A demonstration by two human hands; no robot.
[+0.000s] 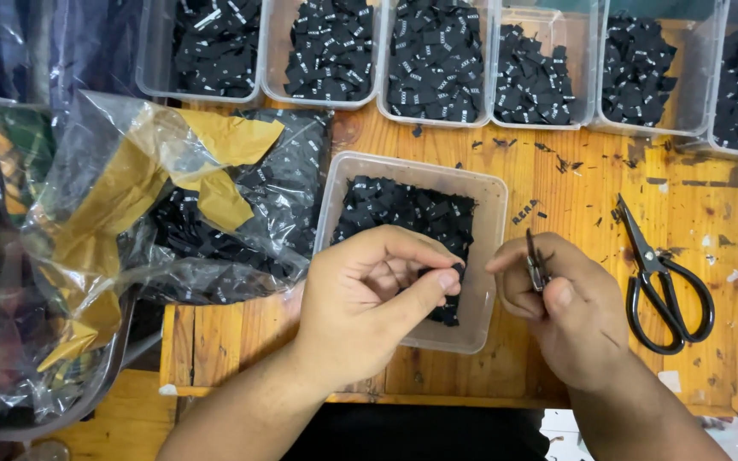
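Left hand (369, 299) pinches black label (453, 271); right hand (557, 312) grips snips (535, 260)

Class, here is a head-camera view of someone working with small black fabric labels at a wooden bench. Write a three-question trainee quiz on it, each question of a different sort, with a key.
1. True or false: the large black scissors are in the right hand.
2. Multiple choice: the left hand pinches a small black label over which thing? A) the clear plastic bag B) the near clear tub C) the scissors
3. Fill in: along the far edge of the wooden table stands a row of ___ clear tubs of labels.

Key: 1 false, they lie on the table; the right hand holds small snips. 2 B. 3 six.
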